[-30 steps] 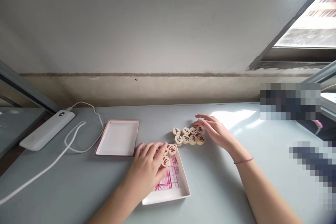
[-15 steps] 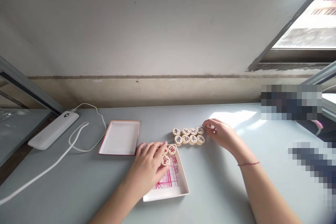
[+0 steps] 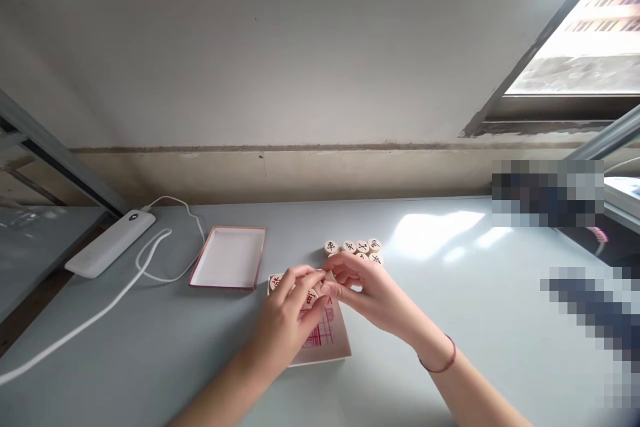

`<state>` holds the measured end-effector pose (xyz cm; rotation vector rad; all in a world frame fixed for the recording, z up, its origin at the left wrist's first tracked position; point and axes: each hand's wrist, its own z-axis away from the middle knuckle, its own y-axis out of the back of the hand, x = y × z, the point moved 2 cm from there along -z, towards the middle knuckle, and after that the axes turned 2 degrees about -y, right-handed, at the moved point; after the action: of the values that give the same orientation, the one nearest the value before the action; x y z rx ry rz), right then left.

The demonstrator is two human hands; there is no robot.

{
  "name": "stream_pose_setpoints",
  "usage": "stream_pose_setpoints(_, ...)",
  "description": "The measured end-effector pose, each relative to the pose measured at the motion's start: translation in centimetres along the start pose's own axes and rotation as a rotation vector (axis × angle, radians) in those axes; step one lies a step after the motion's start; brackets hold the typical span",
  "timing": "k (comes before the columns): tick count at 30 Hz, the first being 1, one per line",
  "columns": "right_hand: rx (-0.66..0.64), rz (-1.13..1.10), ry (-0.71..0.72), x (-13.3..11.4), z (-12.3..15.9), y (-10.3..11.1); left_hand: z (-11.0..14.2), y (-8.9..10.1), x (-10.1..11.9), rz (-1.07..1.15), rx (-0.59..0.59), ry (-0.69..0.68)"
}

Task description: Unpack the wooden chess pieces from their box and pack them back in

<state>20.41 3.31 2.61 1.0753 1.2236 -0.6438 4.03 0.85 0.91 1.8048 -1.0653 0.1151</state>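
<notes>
Our left hand (image 3: 284, 320) and right hand (image 3: 369, 293) close together, fingers curled.
Our left fingertips (image 3: 306, 277) and right fingers (image 3: 340, 275) meet between the hands, palms turned down and inward; a thin red cord (image 3: 443, 367) circles our right wrist (image 3: 423, 340), and both forearms angle upward and inward.

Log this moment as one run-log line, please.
left hand: over red-marked xiangqi pieces in tray | right hand: beside left hand | black-marked pieces: beyond hands
</notes>
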Motion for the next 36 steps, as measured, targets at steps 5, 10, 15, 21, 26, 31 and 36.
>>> stream_pose_setpoints(5,0.19,0.037,-0.028,0.9,-0.1,2.3,-0.4,0.0,-0.1,-0.042,-0.034,-0.074)
stream_pose_setpoints(10,0.164,0.071,-0.037,1.0,-0.2,2.1,-0.3,-0.6,0.0,-0.139,-0.166,-0.151)
stream_pose_setpoints(15,0.092,0.243,0.029,0.7,0.0,1.3,-0.1,-0.8,-0.4,-0.203,-0.219,-0.145)
stream_pose_setpoints(21,-0.041,0.409,0.076,0.5,0.5,1.0,0.0,-0.6,-0.9,-0.236,-0.239,-0.136)
stream_pose_setpoints(26,-0.098,0.463,0.066,0.2,0.7,0.8,0.1,-0.4,-1.1,-0.23,-0.254,-0.147)
stream_pose_setpoints(31,-0.097,0.492,0.043,0.4,0.7,0.8,-0.1,-0.2,-0.9,-0.223,-0.25,-0.153)
stream_pose_setpoints(36,-0.099,0.5,0.043,0.5,0.6,0.6,-0.2,-0.1,-0.8,-0.209,-0.233,-0.162)
